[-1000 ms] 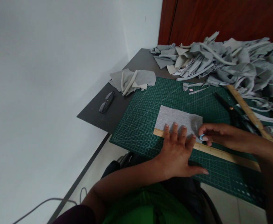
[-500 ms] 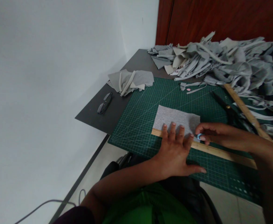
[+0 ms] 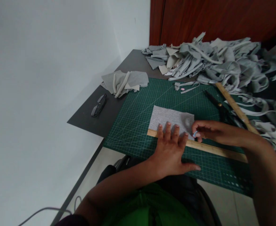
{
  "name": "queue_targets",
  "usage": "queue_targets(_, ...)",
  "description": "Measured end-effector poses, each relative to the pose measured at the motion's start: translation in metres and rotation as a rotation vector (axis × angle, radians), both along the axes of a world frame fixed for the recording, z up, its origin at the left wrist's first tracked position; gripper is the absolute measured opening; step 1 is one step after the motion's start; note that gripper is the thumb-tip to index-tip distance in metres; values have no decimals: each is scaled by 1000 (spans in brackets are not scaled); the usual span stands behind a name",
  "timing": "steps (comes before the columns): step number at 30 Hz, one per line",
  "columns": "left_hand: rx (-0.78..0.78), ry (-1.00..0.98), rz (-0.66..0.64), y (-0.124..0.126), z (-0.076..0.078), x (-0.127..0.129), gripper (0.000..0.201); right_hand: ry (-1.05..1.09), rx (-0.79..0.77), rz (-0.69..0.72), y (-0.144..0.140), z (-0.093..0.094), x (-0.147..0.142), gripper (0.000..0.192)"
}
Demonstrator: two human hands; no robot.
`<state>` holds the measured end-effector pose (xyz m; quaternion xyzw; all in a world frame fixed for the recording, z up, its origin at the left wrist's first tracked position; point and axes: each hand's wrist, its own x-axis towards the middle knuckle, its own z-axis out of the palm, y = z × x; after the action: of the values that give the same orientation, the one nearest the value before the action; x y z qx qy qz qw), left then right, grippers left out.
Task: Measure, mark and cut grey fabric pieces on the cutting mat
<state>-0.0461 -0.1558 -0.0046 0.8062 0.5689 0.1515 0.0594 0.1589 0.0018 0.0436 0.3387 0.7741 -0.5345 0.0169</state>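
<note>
A grey fabric rectangle (image 3: 168, 117) lies on the green cutting mat (image 3: 142, 113). A long wooden ruler (image 3: 218, 150) lies across the fabric's near edge. My left hand (image 3: 172, 153) presses flat on the ruler, fingers spread, fingertips on the fabric. My right hand (image 3: 211, 131) pinches a small pale blue piece of chalk (image 3: 195, 134) at the ruler's far edge, on the right end of the fabric.
A large heap of grey fabric scraps (image 3: 223, 62) fills the back right of the dark table (image 3: 93, 116). A smaller folded grey pile (image 3: 125, 82) and glasses (image 3: 98, 105) lie at the left. Black scissors (image 3: 219, 106) and a second wooden ruler (image 3: 234, 106) rest on the mat's right.
The view has shifted, so everything sits further left in frame. Both hands keep the same hold on ruler and chalk; the chalk hand shows no clear movement along the ruler.
</note>
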Motion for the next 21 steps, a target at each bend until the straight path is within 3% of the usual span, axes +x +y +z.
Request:
queue_targets(7, 10, -3, -1, 1, -2, 1, 113, 22, -8, 13, -1, 4, -1, 29)
queue_targets(14, 31, 24, 11, 8, -4, 2, 110, 41, 65, 126, 4, 8, -1, 16)
queue_targets(21, 33, 76, 7, 11, -2, 2, 107, 120, 50, 220, 7, 6, 0, 21)
